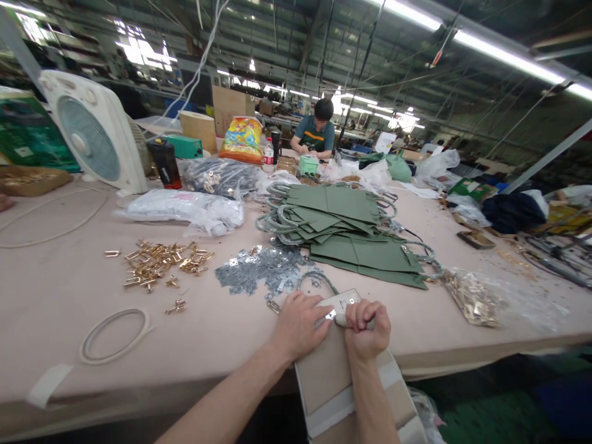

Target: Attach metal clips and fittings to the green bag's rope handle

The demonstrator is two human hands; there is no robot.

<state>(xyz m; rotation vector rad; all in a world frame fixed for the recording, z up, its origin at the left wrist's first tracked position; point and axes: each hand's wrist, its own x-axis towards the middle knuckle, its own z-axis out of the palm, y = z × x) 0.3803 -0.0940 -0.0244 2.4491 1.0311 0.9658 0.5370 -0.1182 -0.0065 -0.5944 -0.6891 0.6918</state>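
Note:
A beige bag panel [324, 373] with pale bands leans over the table's front edge, running toward me. At its far end a cord handle [330, 282] curves away, and small silver metal plates [351, 301] sit on the panel. My left hand [300, 324] rests on the panel's left side, fingers stretched toward a shiny plate. My right hand [370, 327] is closed just to the right, above the panel. A pale, blunt tip [341, 320] sticks out of it toward the plate; whether it is a covered finger or a tool is unclear.
Loose grey metal plates [259, 271] and gold-coloured fittings [160, 262] lie beyond my hands. Green panels with cord handles [346, 228] are stacked behind. A bag of fittings [472, 299] lies right, a cord coil [115, 336] left. A fan [87, 132] and a co-worker [317, 131] are farther back.

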